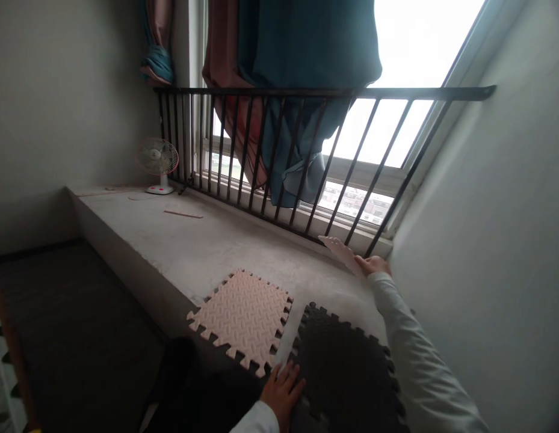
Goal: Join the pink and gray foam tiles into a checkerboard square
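Observation:
My left hand lies flat with fingers spread on the near edge of a black interlocking foam mat. A pink foam mat lies just to its left on the concrete ledge, overhanging the ledge's front edge. My right hand, in a long light sleeve, reaches to the far right corner by the railing and is closed on the end of a thin pale pink strip that lies along the foot of the railing.
A black metal railing runs along the window, with teal and rust curtains hanging behind it. A small white fan stands at the ledge's far left. A thin stick lies nearby. Dark floor lies left below.

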Tool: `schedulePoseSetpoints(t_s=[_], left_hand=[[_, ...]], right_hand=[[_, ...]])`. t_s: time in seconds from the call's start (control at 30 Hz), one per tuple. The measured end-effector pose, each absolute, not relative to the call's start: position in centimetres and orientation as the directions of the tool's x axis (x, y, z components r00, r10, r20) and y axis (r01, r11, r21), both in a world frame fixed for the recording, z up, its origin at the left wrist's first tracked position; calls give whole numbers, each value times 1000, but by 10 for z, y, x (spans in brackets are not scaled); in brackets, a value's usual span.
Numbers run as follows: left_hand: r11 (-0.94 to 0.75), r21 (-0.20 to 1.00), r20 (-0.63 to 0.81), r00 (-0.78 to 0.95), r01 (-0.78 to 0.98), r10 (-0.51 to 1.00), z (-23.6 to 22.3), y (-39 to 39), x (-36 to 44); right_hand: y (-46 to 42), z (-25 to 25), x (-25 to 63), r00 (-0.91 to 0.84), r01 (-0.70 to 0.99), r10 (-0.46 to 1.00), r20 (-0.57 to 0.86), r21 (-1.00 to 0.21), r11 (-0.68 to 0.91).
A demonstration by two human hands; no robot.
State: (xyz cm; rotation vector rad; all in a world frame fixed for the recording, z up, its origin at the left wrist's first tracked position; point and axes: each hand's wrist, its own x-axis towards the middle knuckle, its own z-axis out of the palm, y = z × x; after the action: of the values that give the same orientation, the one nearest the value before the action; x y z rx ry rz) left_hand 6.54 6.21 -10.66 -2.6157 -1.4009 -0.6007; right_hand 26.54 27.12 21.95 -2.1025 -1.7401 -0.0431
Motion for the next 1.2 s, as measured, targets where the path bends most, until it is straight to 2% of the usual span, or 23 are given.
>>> schedulePoseSetpoints(t_s=[0.1, 0.17, 0.27, 0.33, 0.43, 0.53, 0.6, 0.67, 0.7, 0.77, 0.93, 1.0, 1.1, 1.2], left_hand=[[-527, 176, 421, 420, 832, 804, -83, 48, 64], [-468, 262, 371, 360, 844, 856, -64, 37, 60], [-282, 364, 164, 237, 888, 958, -34, 19, 50], [-128, 393, 3, 138, 911, 990, -19, 10, 42], [49, 448, -107, -1, 893, 994, -5, 2, 30], [198, 528, -88, -179, 826, 980, -4, 2, 19], [283, 568, -86, -286, 773, 954, -8, 6, 11], [331, 616, -73, -367, 714, 927, -14, 10, 5], [344, 648, -67, -399, 680, 915, -17, 11, 3], [347, 715, -52, -448, 607, 892, -23, 13, 0], [260, 813, 81, -544, 521, 835, -34, 13, 2], [226, 839, 132, -588, 495, 798, -39, 14, 4], [158, 882, 207, -666, 444, 716, -50, 19, 6], [80, 895, 299, -722, 439, 623, -64, 26, 5]], right_hand=[[211, 202, 183, 46, 957, 954, 296, -287, 42], [166, 173, 126, -121, 916, 951, 285, -338, 218], [112, 126, 69, -461, 754, 882, 102, -479, 450], [92, 100, 62, -503, 724, 863, 35, -529, 443], [83, 65, 91, -325, 835, 945, -39, -482, 267], [76, 27, 136, -32, 906, 999, -15, -424, 23], [67, 0, 157, 121, 843, 992, -32, -524, -120], [59, -24, 167, 194, 671, 975, -107, -711, -212], [56, -32, 168, 217, 574, 967, -135, -783, -238], [54, -40, 166, 248, 462, 957, -148, -850, -251], [65, -38, 156, 200, 625, 975, -92, -755, -199], [71, -39, 152, 217, 613, 972, -90, -762, -207], [81, -43, 145, 272, 405, 944, -186, -868, -288], [91, -44, 133, 193, 88, 938, -287, -947, -308]])
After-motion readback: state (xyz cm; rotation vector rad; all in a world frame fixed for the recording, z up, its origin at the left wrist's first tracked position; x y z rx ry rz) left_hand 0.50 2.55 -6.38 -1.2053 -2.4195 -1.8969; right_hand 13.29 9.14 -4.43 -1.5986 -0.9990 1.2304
